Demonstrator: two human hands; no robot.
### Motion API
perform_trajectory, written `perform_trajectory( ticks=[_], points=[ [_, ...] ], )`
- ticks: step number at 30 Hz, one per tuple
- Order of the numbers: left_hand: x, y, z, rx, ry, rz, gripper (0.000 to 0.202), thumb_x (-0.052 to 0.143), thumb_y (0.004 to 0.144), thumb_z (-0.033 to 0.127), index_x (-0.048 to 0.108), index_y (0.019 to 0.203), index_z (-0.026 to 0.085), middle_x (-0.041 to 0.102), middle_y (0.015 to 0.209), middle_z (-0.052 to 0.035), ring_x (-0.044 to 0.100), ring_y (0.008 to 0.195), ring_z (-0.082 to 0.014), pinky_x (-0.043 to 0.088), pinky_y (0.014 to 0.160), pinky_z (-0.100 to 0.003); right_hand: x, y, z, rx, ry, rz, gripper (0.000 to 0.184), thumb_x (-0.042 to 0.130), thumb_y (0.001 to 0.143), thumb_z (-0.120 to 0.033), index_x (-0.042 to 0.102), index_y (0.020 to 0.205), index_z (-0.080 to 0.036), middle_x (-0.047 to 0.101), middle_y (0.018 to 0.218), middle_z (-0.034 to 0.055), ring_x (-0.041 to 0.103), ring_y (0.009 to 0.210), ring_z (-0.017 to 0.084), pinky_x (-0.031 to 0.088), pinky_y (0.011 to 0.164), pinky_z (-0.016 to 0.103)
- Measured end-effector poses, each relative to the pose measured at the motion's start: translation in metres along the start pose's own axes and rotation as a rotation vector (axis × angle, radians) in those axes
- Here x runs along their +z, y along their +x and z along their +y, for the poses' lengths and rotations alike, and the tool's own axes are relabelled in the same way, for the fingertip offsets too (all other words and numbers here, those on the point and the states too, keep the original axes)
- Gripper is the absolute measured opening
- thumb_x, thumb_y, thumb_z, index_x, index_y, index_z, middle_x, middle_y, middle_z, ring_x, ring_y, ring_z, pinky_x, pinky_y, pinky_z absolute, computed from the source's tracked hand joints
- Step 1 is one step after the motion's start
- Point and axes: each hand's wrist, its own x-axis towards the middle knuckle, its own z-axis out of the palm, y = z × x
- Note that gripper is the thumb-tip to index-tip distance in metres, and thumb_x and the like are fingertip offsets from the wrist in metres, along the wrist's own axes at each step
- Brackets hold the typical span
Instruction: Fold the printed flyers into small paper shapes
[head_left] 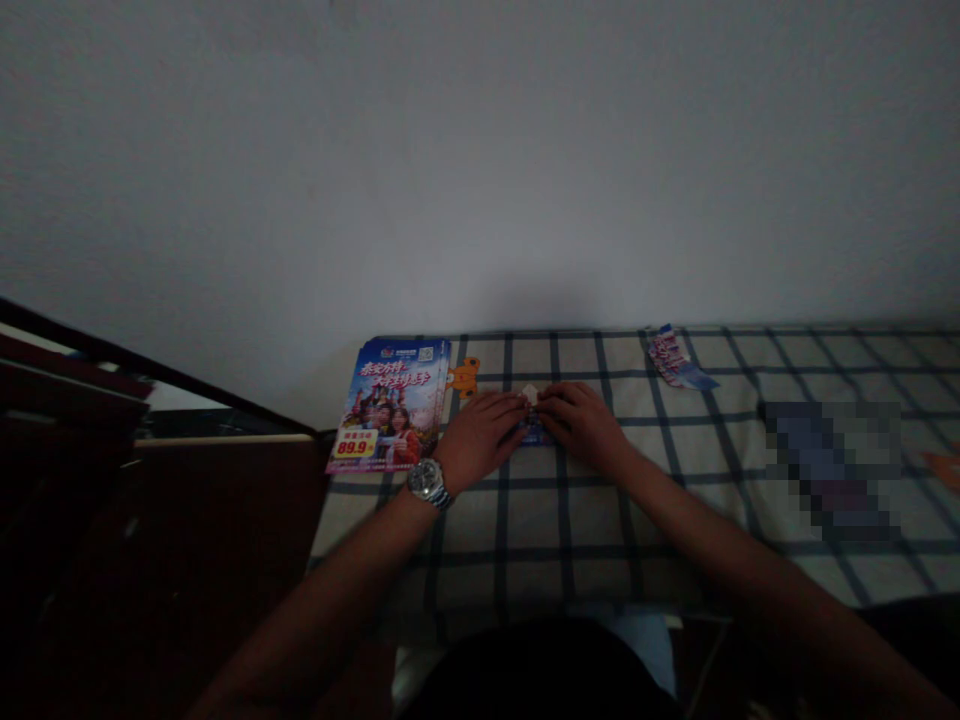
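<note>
Both my hands rest close together on a checked cloth [570, 520]. Between the fingertips lies a small folded paper piece [531, 396], pale on top with blue print below. My left hand [480, 435], a metal watch [428, 482] on its wrist, presses on the paper's left side with fingers together. On the paper's right side my right hand [581, 422] pinches it with curled fingers. Most of the paper is hidden under the fingers.
A stack of colourful flyers [390, 405] lies at the cloth's left edge, with a small orange figure [465, 377] beside it. A folded printed paper [675, 360] sits at the back right. A blurred patch [832, 470] lies to the right. Dark wooden furniture [150, 540] stands on the left, a pale wall behind.
</note>
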Motion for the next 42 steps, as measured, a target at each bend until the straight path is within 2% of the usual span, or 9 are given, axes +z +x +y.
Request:
perform_trajectory(
  ticks=[9, 14, 26, 31, 33, 36, 38, 40, 42],
  points=[
    [0.004, 0.001, -0.004, 0.043, 0.021, -0.008, 0.031, 0.052, 0.103, 0.025, 0.063, 0.132, 0.02, 0.065, 0.136, -0.0062, 0.058, 0.126, -0.0219, 0.044, 0.114, -0.043, -0.008, -0.019, 0.004, -0.123, -0.088, -0.083, 0.031, 0.059, 0.099, -0.027, 0.065, 0.13, -0.024, 0.066, 0.136, 0.0085, 0.061, 0.126, 0.028, 0.05, 0.105, 0.049],
    [0.003, 0.001, -0.004, 0.05, 0.018, -0.018, 0.032, 0.053, 0.103, 0.024, 0.061, 0.134, 0.021, 0.064, 0.137, -0.0058, 0.057, 0.128, -0.0215, 0.045, 0.113, -0.043, -0.007, -0.023, 0.004, -0.112, -0.068, -0.09, 0.037, 0.059, 0.099, -0.027, 0.061, 0.137, -0.027, 0.064, 0.141, 0.0079, 0.059, 0.13, 0.027, 0.048, 0.11, 0.05],
    [-0.005, 0.003, 0.002, 0.04, 0.01, -0.041, 0.034, 0.051, 0.103, 0.023, 0.061, 0.135, 0.025, 0.063, 0.135, -0.0067, 0.056, 0.126, -0.0235, 0.047, 0.11, -0.046, -0.004, -0.026, 0.004, -0.092, -0.039, -0.095, 0.043, 0.062, 0.097, -0.026, 0.058, 0.14, -0.028, 0.061, 0.145, 0.0079, 0.055, 0.134, 0.028, 0.047, 0.112, 0.053],
    [-0.007, 0.002, 0.006, 0.035, 0.015, -0.06, 0.035, 0.052, 0.103, 0.034, 0.062, 0.135, 0.027, 0.065, 0.124, -0.0084, 0.058, 0.119, -0.0254, 0.047, 0.107, -0.049, -0.008, -0.024, 0.001, -0.066, -0.066, -0.059, 0.038, 0.063, 0.096, -0.028, 0.064, 0.133, -0.028, 0.058, 0.147, 0.01, 0.047, 0.141, 0.033, 0.044, 0.113, 0.06],
    [-0.007, 0.0, 0.007, 0.036, 0.013, -0.062, 0.037, 0.053, 0.102, 0.037, 0.061, 0.137, 0.027, 0.063, 0.129, -0.0093, 0.055, 0.125, -0.0265, 0.044, 0.111, -0.05, -0.009, -0.024, 0.002, -0.06, -0.078, -0.058, 0.036, 0.063, 0.096, -0.029, 0.065, 0.132, -0.027, 0.057, 0.147, 0.0113, 0.047, 0.141, 0.034, 0.043, 0.113, 0.06],
    [-0.006, -0.001, 0.007, 0.055, -0.001, -0.054, 0.039, 0.054, 0.102, 0.039, 0.06, 0.138, 0.027, 0.056, 0.144, -0.0083, 0.049, 0.136, -0.0266, 0.032, 0.121, -0.054, -0.009, -0.025, 0.003, -0.058, -0.082, -0.066, 0.036, 0.062, 0.097, -0.03, 0.064, 0.133, -0.027, 0.056, 0.148, 0.0112, 0.046, 0.142, 0.033, 0.043, 0.114, 0.06],
    [-0.006, -0.002, 0.007, 0.05, -0.002, -0.062, 0.038, 0.052, 0.103, 0.04, 0.06, 0.137, 0.028, 0.056, 0.145, -0.007, 0.05, 0.136, -0.0255, 0.025, 0.124, -0.056, -0.008, -0.026, 0.003, -0.053, -0.08, -0.067, 0.037, 0.061, 0.097, -0.03, 0.063, 0.134, -0.028, 0.056, 0.147, 0.0108, 0.045, 0.142, 0.033, 0.043, 0.114, 0.059],
    [-0.007, -0.001, 0.008, 0.035, 0.011, -0.073, 0.036, 0.05, 0.104, 0.04, 0.061, 0.136, 0.028, 0.059, 0.143, -0.0062, 0.053, 0.133, -0.0252, 0.023, 0.124, -0.057, -0.008, -0.026, 0.003, -0.053, -0.076, -0.067, 0.038, 0.061, 0.098, -0.031, 0.062, 0.135, -0.027, 0.057, 0.146, 0.0111, 0.044, 0.143, 0.032, 0.043, 0.115, 0.058],
    [-0.008, -0.001, 0.01, 0.025, 0.027, -0.077, 0.037, 0.049, 0.104, 0.041, 0.061, 0.136, 0.028, 0.059, 0.141, -0.0058, 0.054, 0.13, -0.0257, 0.028, 0.121, -0.056, -0.008, -0.026, 0.003, -0.051, -0.064, -0.057, 0.038, 0.061, 0.098, -0.031, 0.062, 0.136, -0.026, 0.059, 0.144, 0.0114, 0.045, 0.142, 0.032, 0.044, 0.115, 0.056]
  ],
)
